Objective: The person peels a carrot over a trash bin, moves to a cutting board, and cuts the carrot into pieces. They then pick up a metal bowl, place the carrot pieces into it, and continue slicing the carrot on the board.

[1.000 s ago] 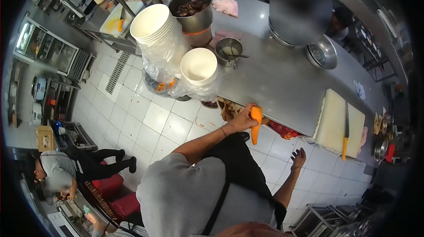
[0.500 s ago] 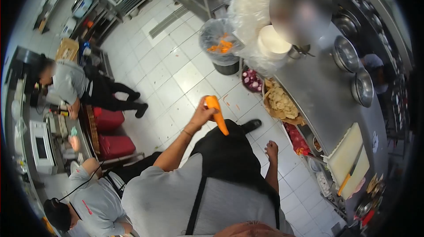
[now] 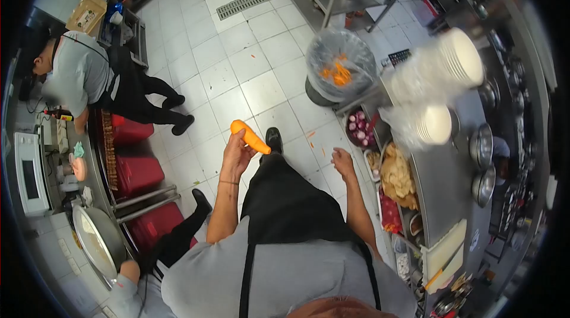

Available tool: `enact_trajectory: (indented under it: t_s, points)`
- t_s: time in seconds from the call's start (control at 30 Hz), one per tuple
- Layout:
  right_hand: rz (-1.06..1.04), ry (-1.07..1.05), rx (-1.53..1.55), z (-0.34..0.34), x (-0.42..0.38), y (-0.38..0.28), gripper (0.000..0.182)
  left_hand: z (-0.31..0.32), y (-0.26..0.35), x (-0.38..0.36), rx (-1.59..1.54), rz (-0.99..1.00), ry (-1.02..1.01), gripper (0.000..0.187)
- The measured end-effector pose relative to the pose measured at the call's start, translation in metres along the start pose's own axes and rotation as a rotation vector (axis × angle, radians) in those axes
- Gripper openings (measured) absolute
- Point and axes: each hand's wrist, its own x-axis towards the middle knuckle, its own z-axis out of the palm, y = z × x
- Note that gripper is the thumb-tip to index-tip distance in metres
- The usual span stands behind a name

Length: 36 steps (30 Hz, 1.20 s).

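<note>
My left hand [image 3: 238, 153] is wrapped round a peeled orange carrot [image 3: 252, 137], its thick end up and to the left, its narrow end pointing down to the right. My right hand [image 3: 342, 164] hangs in the air over the floor tiles, fingers apart, with nothing in it. Below the two hands lies my black apron [image 3: 288, 199]. Nearest to my right hand are a bowl of peeled red onions [image 3: 360, 129] and the side of the steel counter.
A bin [image 3: 320, 91] lined with clear plastic holds orange peelings. White tubs [image 3: 454, 60] stand on the steel counter [image 3: 439, 181], with metal bowls [image 3: 481, 145] and a cutting board [image 3: 446, 254] with a knife. Two people [image 3: 80, 75] work at the left counter.
The view has turned and shifted forward toward the bin. My left hand has carried the carrot left in view. The fingers of my right hand, curled before, are now apart.
</note>
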Motion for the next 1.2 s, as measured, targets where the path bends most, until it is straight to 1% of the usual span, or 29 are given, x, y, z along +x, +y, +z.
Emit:
enact_trajectory:
  t_s: [0.03,0.1,0.17,0.2,0.23,0.27,0.37,0.47,0.6,0.7,0.8,0.9,0.93,0.97,1.03,1.1,1.13,1.17,1.2]
  points:
    - [-0.113,0.016,-0.015,0.014,0.038,-0.013,0.037,0.000,0.023,0.014,0.017,0.081,-0.016,0.041]
    - [-0.155,-0.076,-0.167,0.028,0.091,-0.080,0.037,-0.005,0.066,0.026,0.045,0.224,0.002,0.041]
    - [-0.246,-0.117,-0.172,0.043,0.130,-0.122,0.043,-0.011,0.109,0.043,0.044,0.248,-0.099,0.046]
    - [-0.237,-0.135,-0.169,0.048,0.138,-0.143,0.043,-0.006,0.129,0.052,0.048,0.266,-0.115,0.053]
    - [-0.230,-0.135,-0.169,0.047,0.143,-0.161,0.044,0.003,0.148,0.061,0.030,0.249,-0.150,0.055]
    - [-0.114,-0.164,-0.146,0.047,0.153,-0.165,0.046,0.015,0.165,0.067,0.020,0.255,-0.181,0.058]
    - [0.084,-0.176,-0.051,0.049,0.151,-0.193,0.047,0.048,0.198,0.089,-0.003,0.275,-0.264,0.061]
    - [0.185,-0.198,-0.023,0.053,0.160,-0.204,0.048,0.067,0.213,0.115,-0.040,0.269,-0.285,0.062]
    - [0.217,-0.211,0.028,0.058,0.196,-0.213,0.049,0.084,0.221,0.156,-0.124,0.205,-0.255,0.063]
    - [0.195,-0.177,0.067,0.062,0.233,-0.234,0.048,0.110,0.239,0.193,-0.177,0.167,-0.306,0.060]
    - [0.168,-0.102,0.174,0.058,0.279,-0.250,0.046,0.144,0.262,0.240,-0.092,0.188,-0.316,0.059]
    - [0.119,-0.066,0.209,0.046,0.340,-0.254,0.041,0.179,0.287,0.296,0.005,0.165,-0.311,0.057]
    - [0.054,0.022,0.266,0.045,0.358,-0.261,0.037,0.194,0.295,0.310,0.035,0.167,-0.310,0.054]
    - [0.053,0.089,0.285,0.037,0.375,-0.269,0.035,0.208,0.301,0.321,0.080,0.170,-0.279,0.052]
    - [0.040,0.221,0.316,0.015,0.398,-0.332,0.031,0.234,0.318,0.347,0.164,0.196,-0.223,0.048]
    - [-0.185,0.323,-0.045,-0.011,0.445,-0.365,0.029,0.242,0.332,0.380,0.250,0.248,-0.223,0.052]
    - [-0.255,0.415,-0.034,-0.024,0.455,-0.401,0.028,0.245,0.335,0.391,0.286,0.272,-0.212,0.055]
    - [-0.331,0.507,-0.027,-0.038,0.465,-0.447,0.027,0.253,0.339,0.401,0.315,0.277,-0.205,0.051]
    - [-0.480,0.615,-0.056,-0.052,0.485,-0.475,0.025,0.265,0.345,0.412,0.344,0.286,-0.203,0.048]
